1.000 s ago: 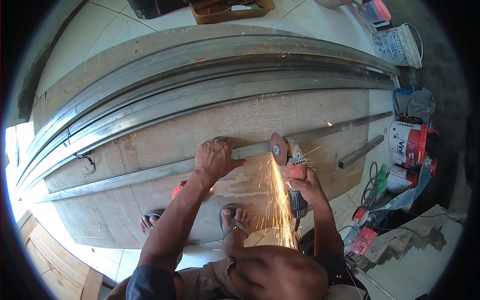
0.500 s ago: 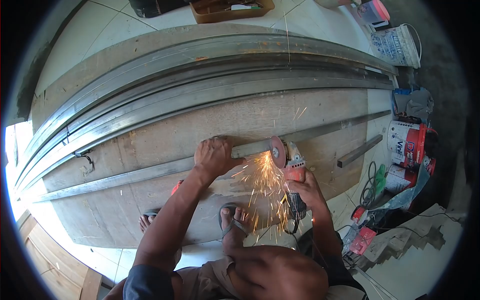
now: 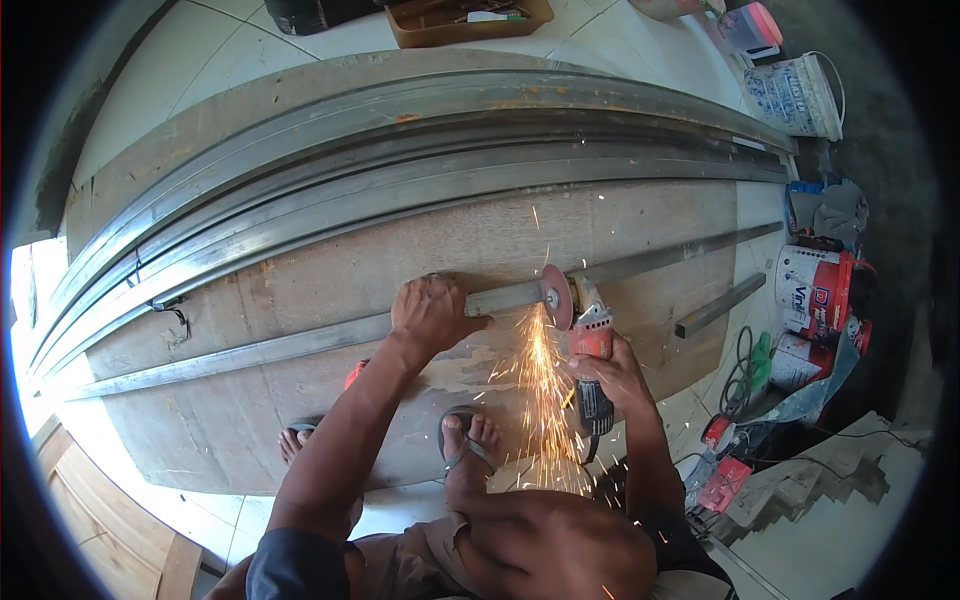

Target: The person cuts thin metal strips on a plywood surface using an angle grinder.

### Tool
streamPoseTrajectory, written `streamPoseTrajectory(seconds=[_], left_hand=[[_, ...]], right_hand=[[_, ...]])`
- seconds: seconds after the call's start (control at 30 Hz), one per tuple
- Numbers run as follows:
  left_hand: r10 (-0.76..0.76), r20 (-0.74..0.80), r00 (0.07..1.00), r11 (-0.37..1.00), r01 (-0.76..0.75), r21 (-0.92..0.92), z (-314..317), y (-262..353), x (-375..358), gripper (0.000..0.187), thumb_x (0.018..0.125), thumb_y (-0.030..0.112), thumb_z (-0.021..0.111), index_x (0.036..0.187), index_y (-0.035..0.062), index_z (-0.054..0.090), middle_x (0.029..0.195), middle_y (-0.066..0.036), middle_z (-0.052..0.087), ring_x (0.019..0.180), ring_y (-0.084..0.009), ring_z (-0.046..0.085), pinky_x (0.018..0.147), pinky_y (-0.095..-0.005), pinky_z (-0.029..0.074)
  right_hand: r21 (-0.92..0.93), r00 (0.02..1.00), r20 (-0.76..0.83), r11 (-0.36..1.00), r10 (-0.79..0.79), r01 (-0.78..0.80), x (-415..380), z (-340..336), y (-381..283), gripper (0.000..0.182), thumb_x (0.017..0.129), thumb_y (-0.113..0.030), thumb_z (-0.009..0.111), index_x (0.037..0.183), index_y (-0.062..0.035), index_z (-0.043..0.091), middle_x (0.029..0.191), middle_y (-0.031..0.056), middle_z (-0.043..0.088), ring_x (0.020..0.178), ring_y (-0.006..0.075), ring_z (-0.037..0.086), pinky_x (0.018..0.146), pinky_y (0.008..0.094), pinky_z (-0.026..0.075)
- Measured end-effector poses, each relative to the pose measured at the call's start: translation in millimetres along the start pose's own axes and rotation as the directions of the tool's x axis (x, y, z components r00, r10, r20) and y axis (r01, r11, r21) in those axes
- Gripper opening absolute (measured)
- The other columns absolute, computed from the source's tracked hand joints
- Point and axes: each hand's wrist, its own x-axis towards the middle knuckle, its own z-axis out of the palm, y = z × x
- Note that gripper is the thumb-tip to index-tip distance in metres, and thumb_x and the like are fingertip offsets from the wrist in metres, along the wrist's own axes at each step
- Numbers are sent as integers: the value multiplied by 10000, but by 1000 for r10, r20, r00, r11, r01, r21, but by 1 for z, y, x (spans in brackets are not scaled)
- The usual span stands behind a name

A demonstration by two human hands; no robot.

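A long square metal tube lies across a plywood sheet on the floor. My left hand is closed around the tube, left of the cutting spot, with the thumb pointing right. In my right hand is a red and black angle grinder. Its reddish cutting disc stands upright against the tube. Bright sparks stream from the contact down toward my sandalled foot. How deep the disc sits in the metal is hidden.
Several long metal tubes lie side by side beyond the work. A short tube offcut rests at the right. Paint buckets, a white pail and cables line the right side. An open tool box sits at the top.
The grinder body has swung slightly and stands more upright, its disc still at the same spot on the tube. The sparks have narrowed into a denser stream pointing downward. My left hand stays put.
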Motion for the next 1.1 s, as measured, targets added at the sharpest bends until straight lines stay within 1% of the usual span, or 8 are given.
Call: streamPoseTrajectory(seconds=[0.07, 0.4, 0.47, 0.7, 0.77, 1.0, 1.07, 1.1], left_hand=[[-24, 52, 998, 1000, 24, -8, 1, -1, 2, 587, 796, 597, 770, 1037, 62, 756, 1007, -157, 745, 983, -338, 718, 864, -443, 562], [-38, 75, 996, 999, 39, -6, -11, 0, 2, 603, 780, 609, 781, 1043, 67, 754, 987, -161, 746, 973, -344, 719, 855, -448, 566], [-16, 83, 996, 1000, 18, -18, -4, -3, 4, 590, 781, 605, 783, 1042, 77, 749, 990, -155, 747, 967, -347, 720, 849, -447, 570], [27, 44, 999, 999, -25, -49, -7, -3, 3, 563, 780, 575, 799, 1039, 79, 735, 977, -164, 745, 950, -349, 722, 837, -454, 572], [-4, 48, 999, 1000, 4, -10, -11, 1, 3, 557, 776, 562, 807, 1057, 88, 731, 978, -163, 744, 949, -352, 721, 831, -453, 571], [49, 4, 999, 998, -49, 38, -11, 7, -3, 567, 763, 538, 828, 1082, 87, 702, 983, -159, 743, 926, -359, 722, 796, -466, 568], [102, -55, 993, 994, -100, 38, -15, 11, -5, 596, 750, 527, 847, 1093, 77, 659, 978, -153, 742, 917, -358, 724, 783, -466, 569], [134, -54, 990, 990, -130, 60, -18, 12, -6, 596, 750, 527, 847, 1093, 77, 659, 978, -153, 742, 917, -358, 724, 783, -466, 569]], right_hand=[[-20, 1000, -22, 1000, -15, 15, 2, -1, 3, 481, 786, -111, 821, 1214, -18, 620, 1018, 31, 672, 930, 117, 633, 826, 297, 535], [35, 997, 0, 997, 75, -75, 0, 7, -3, 468, 831, -170, 775, 1220, -8, 573, 931, 73, 673, 782, 175, 690, 765, 347, 571], [142, 992, -7, 982, 127, -125, -9, 8, 5, 402, 794, -146, 810, 1115, -17, 606, 896, 64, 670, 786, 148, 675, 713, 321, 556], [387, 998, -47, 922, 41, -20, -23, 19, 44, 462, 804, -136, 786, 1196, -1, 582, 945, 108, 691, 807, 201, 701, 733, 346, 577], [538, 997, -74, 842, -1, 40, -32, 20, 57, 521, 826, -177, 749, 1268, -5, 535, 983, 150, 694, 823, 264, 719, 786, 391, 604], [851, 979, -182, 484, -91, 203, -59, 35, 82, 545, 883, -231, 730, 1329, -7, 511, 1038, 175, 676, 892, 288, 718, 765, 408, 608], [847, 968, -219, 467, -125, 252, -69, 39, 82, 641, 936, -422, 691, 1385, -17, 477, 1097, 189, 663, 927, 309, 708, 818, 442, 598], [850, 960, -247, 445, -135, 281, -73, 43, 83, 641, 936, -422, 691, 1385, -17, 477, 1097, 189, 663, 927, 309, 708, 818, 442, 598]])
